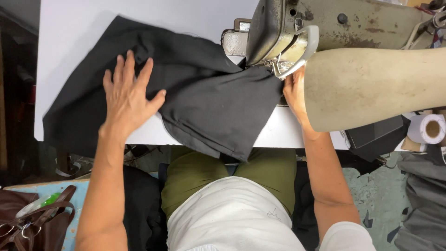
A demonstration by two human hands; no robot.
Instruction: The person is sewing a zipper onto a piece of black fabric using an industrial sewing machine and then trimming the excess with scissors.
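A black fabric piece (pixel 204 93) lies spread across the white sewing table (pixel 69 28), one corner hanging over the front edge. My left hand (pixel 127 97) rests flat on the cloth with fingers spread. My right hand (pixel 295 93) touches the fabric's right edge beside the needle area, partly hidden behind the beige body of the worn sewing machine (pixel 353 60). The cloth runs under the machine's head (pixel 278 32).
A brown handbag (pixel 32 218) sits on a light blue surface at the lower left. A roll of white tape (pixel 429 128) and dark items lie at the right. Grey fabric (pixel 423 200) is piled at the lower right.
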